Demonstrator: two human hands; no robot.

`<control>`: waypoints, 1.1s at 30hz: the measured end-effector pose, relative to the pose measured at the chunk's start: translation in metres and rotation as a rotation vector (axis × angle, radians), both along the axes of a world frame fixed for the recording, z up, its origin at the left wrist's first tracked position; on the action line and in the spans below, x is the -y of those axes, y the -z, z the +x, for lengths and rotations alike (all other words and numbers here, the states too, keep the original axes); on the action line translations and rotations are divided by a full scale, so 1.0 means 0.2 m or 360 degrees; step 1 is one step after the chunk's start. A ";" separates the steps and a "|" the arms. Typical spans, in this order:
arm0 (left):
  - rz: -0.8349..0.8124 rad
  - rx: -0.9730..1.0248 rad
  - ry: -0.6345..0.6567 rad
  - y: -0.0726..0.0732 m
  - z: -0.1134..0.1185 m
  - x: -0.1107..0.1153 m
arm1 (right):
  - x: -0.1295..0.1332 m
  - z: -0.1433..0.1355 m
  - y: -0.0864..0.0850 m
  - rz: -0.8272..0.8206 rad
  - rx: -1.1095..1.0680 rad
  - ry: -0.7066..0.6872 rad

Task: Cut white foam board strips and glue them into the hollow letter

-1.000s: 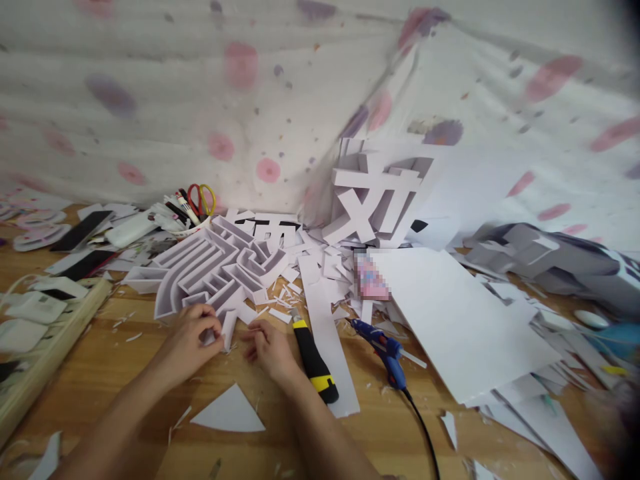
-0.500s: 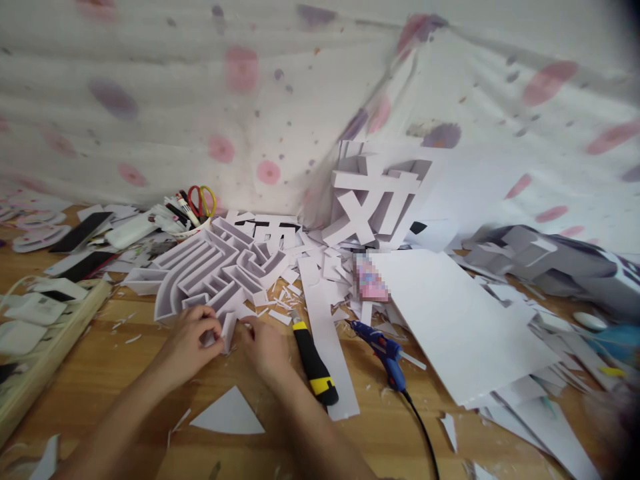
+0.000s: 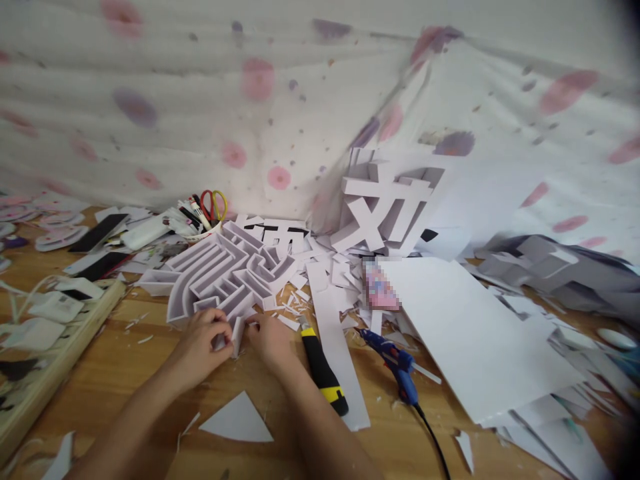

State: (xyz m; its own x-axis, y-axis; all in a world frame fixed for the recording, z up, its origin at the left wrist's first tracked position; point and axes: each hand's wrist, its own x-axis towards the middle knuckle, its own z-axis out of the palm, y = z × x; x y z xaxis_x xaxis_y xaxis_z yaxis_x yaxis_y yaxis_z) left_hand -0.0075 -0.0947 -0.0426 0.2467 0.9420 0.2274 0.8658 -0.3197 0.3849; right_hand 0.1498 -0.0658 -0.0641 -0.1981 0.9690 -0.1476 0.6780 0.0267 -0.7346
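Observation:
A raised white character [image 3: 257, 283] with upright walls lies on the wooden table, built like a shallow maze. At its near end stands a short white strip [image 3: 239, 337] on edge. My left hand [image 3: 203, 347] is closed, with curled thumb and fingers against the strip's left side. From the right, my right hand [image 3: 270, 341] has its bent fingertips at the strip's upper end; the exact contact is partly hidden. Right of that hand, a black and yellow utility knife [image 3: 323, 373] lies on a long white strip [image 3: 333, 333]. Farther right rests a blue glue gun [image 3: 395, 363].
A large white board [image 3: 480, 340] lies at the right. Another raised white character [image 3: 387, 207] leans at the back. Scissors [image 3: 213, 205] and pens stand in a container behind. A power strip [image 3: 65, 360] runs along the left. White offcuts [image 3: 240, 420] are scattered about.
The whole view has shifted slightly, so everything appears a little farther right and lower. Both hands keep nearly the same pose at the short strip.

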 end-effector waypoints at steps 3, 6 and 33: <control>-0.0002 0.0011 0.0005 0.00 0.00 0.00 | 0.00 0.00 0.01 0.0006 -0.0055 -0.0010; 0.0005 0.0014 0.0008 0.00 0.00 0.00 | 0.00 0.00 0.02 0.0008 -0.0107 0.0008; -0.0537 0.1422 -0.0016 -0.07 -0.03 0.15 | 0.22 0.41 -0.06 0.0239 0.0834 0.0154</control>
